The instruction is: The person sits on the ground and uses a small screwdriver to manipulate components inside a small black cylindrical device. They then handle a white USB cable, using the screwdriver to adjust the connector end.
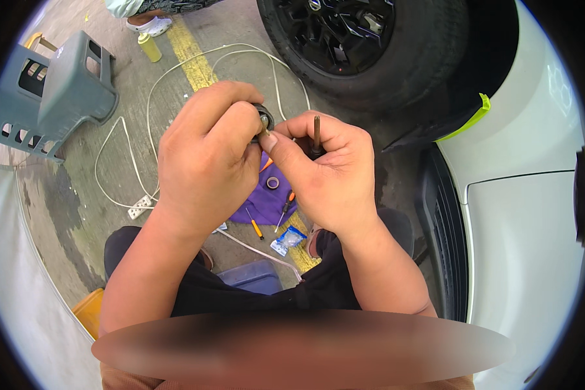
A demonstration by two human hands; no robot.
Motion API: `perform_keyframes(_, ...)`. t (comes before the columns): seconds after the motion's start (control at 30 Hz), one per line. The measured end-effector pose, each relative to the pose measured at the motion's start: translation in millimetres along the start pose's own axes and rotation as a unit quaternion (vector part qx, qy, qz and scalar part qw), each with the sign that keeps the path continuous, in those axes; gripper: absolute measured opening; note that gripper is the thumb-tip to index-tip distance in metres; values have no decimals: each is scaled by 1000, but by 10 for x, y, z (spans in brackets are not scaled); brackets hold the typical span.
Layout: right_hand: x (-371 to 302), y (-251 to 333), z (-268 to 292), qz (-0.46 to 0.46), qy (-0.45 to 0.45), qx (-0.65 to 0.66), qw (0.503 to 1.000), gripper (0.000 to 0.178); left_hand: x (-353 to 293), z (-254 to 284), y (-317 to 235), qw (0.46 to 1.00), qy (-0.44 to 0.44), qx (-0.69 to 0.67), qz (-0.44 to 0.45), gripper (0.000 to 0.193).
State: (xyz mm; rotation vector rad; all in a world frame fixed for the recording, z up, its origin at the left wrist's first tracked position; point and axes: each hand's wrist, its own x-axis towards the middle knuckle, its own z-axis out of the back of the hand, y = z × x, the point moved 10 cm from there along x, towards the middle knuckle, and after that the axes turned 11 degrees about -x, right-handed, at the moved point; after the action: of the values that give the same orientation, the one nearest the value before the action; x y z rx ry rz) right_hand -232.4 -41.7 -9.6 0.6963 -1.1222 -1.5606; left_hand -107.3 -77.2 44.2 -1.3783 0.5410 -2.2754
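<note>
no lettering can be read; the wheel [337, 34] bears a small emblem [314, 4].

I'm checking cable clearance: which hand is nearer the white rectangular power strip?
Left. The left hand is above and to the right of the power strip; the right hand is farther right.

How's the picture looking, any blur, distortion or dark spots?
In the head view: a blurred oval covers the lower middle; the gray stool looks skewed near the fisheye rim; the wheel well is very dark; left hand and right hand look fairly sharp.
</note>
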Motion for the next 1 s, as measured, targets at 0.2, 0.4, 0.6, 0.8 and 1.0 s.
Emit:
perform_keyframes(0.2,-1,33,15,19,-31,-17,999,7,-7,-32,-14,1000,-4,6,-12,24)
perform_keyframes(0.4,-40,111,77,60,-94,-84,990,7,-45,-104,17,1000,1,17,-2,24)
perform_keyframes(0.6,-117,201,137,111,-157,-51,980,10,-42,-17,137,995,-26,-59,74,23)
perform_keyframes(0.8,-194,471,117,295,-161,-48,941,14,-22,97,98,991,-1,-107,75,21)
perform_keyframes(1.0,-180,384,107,248,-114,-11,962,14,-58,154,107,988,6,-136,73,22)
